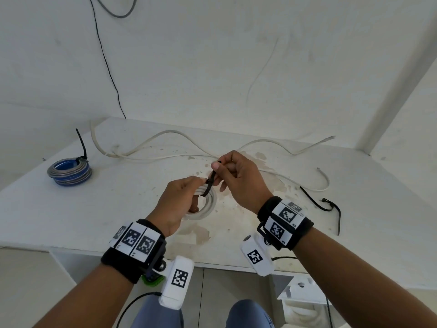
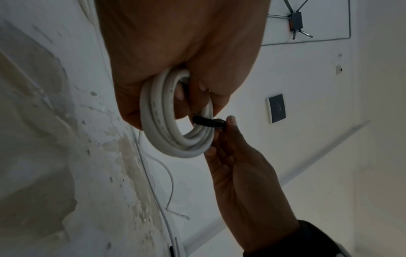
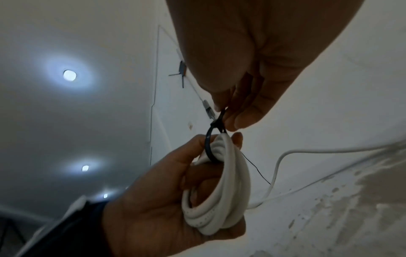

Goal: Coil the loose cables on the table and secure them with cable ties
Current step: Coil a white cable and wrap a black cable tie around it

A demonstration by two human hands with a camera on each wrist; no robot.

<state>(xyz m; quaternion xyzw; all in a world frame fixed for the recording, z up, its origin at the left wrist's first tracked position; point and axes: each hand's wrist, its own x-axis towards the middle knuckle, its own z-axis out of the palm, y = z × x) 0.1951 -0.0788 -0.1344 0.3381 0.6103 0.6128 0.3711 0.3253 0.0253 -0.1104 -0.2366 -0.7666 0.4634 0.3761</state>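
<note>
The white coil (image 1: 203,204) is held just above the counter (image 1: 354,209) by the left hand (image 1: 179,200), whose fingers (image 3: 193,173) are curled through the centre of the loops so that the turns stay stacked and cannot spring apart. A black cable tie (image 3: 209,147) is looped around one side of the bundle, beside the left thumb. Its tail, already passed through the locking head, is pinched between thumb and forefinger of the right hand (image 1: 238,178); the other right fingers (image 1: 227,183) are loosely curled. The grip sits close to the head (this gives a straight pull along the strap). The loop appears still slack around the bundle, so tightening is judged to be the step in hand.

A long loose white cable (image 1: 179,138) lies snaked across the back of the counter and is yet to be coiled. At the left rear, a grey and blue coil (image 1: 69,172) is already bound with a black tie. Spare black ties (image 1: 324,204) lie to the right, near the right wrist, within easy reach for the next bundle.

Care is advised when the tail is drawn: if the left grip is relaxed early, the turns may slip out of the loop.
</note>
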